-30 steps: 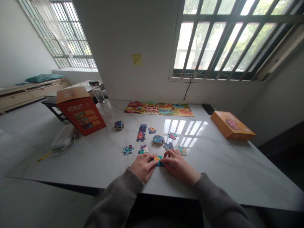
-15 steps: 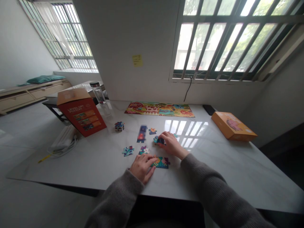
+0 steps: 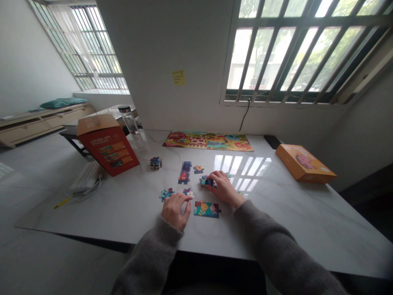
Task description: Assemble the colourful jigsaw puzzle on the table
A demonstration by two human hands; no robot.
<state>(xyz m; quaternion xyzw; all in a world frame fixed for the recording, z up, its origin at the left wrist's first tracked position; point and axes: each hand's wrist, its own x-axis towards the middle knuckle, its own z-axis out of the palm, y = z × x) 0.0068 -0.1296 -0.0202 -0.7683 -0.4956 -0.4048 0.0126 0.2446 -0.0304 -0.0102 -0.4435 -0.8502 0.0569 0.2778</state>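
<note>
The joined puzzle section (image 3: 206, 209), teal with an orange plant, lies flat between the two hands, and now it's bare: half a second ago the left hand (image 3: 175, 209) had its fingers on it. That hand has slid off leftward and is loosely curved, thumb well apart from the fingers, with nothing that I can see in its grasp. Its forefinger comes right up to a purple-and-white piece (image 3: 188, 192); I can't tell whether they touch. A teal piece (image 3: 166, 193) lies just past its knuckles.

The right hand (image 3: 218, 184) was on the joined section a second ago; now it bends over a small pile of pieces (image 3: 202, 180), fingers and thumb drawn close around it. Whether it pinches one I can't tell.

Beyond the hands on the desk (image 3: 276, 229) are a blurred blue-and-red section (image 3: 184, 172), a small orange piece (image 3: 199, 169) and, farther left, a stack of pieces (image 3: 156, 164).
</note>
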